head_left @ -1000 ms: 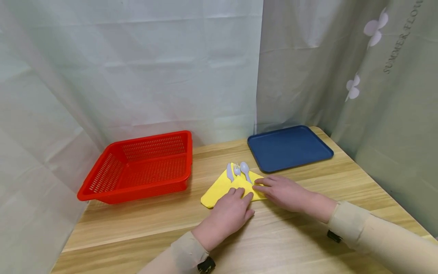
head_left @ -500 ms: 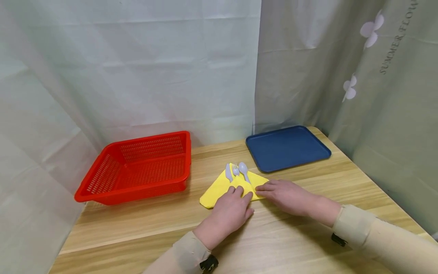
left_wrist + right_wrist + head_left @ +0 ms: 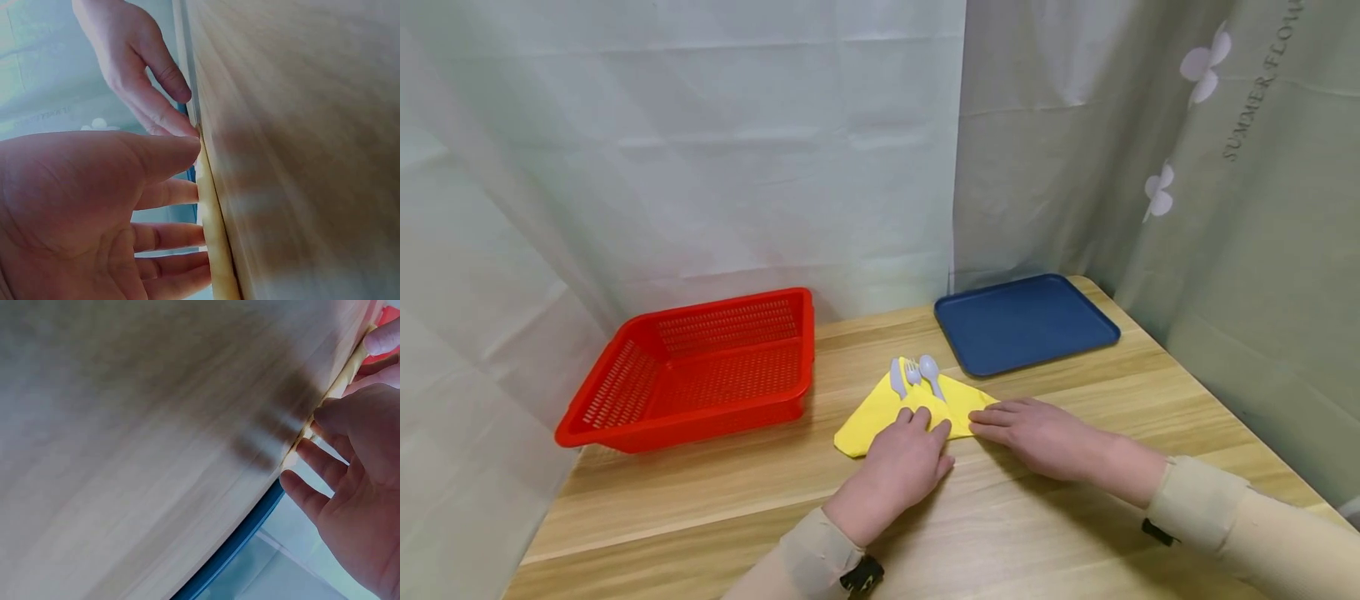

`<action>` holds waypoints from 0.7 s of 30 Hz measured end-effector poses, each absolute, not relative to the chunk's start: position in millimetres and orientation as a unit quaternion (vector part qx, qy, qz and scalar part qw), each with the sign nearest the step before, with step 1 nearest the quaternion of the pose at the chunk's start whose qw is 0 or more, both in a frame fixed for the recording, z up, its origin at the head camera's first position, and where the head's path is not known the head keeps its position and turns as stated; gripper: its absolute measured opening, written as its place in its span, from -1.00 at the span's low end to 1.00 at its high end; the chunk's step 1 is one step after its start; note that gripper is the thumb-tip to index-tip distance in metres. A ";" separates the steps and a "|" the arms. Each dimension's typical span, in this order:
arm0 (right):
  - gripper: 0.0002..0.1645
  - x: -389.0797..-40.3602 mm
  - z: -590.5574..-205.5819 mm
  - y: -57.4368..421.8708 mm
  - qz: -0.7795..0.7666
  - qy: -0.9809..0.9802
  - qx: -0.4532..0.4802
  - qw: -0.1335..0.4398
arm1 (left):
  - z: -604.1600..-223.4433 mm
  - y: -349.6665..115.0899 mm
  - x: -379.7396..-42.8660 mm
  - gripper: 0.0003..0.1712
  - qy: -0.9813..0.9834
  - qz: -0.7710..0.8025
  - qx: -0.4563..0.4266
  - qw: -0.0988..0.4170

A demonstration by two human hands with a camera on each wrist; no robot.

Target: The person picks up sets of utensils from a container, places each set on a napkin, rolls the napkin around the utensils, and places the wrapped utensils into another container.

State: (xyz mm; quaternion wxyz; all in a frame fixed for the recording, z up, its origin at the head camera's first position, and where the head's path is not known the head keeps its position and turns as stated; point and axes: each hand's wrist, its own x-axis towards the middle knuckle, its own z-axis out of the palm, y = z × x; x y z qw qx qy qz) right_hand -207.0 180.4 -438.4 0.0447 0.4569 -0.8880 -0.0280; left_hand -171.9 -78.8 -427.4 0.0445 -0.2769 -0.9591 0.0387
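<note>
A folded yellow napkin [image 3: 867, 425] lies on the wooden table in the head view. The heads of a pale grey plastic knife [image 3: 897, 379], fork [image 3: 913, 372] and spoon [image 3: 929, 367] stick out at its top; their handles are under the folded layer. My left hand [image 3: 902, 462] rests its fingertips on the lower middle of that fold. At the napkin's right corner, my right hand [image 3: 1037, 435] touches down with its fingers extended. Both wrist views show relaxed fingers meeting the napkin's thin edge [image 3: 217, 244], with no grip around it.
A red perforated basket [image 3: 685, 419] stands to the left, with nothing visible inside. Behind and right of the napkin lies a flat navy tray [image 3: 1026, 321]. Pale curtains [image 3: 737, 150] enclose the back and sides of the table [image 3: 715, 508].
My right hand has slid rightward along the napkin, from beside the spoon to the right corner. My left hand stays on the fold. The head view has shifted slightly.
</note>
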 end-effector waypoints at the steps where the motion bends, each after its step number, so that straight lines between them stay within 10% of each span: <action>1: -0.33 -206.2 -438.0 181.5 -0.025 -0.889 0.456 0.045 | -427.3 -78.9 -171.9 -0.44 -0.959 0.039 -0.277 0.044; 21: -0.38 -204.6 -433.4 198.1 -0.010 -0.896 0.442 0.039 | -429.2 -79.6 -174.6 -0.46 -0.957 0.047 -0.284 0.048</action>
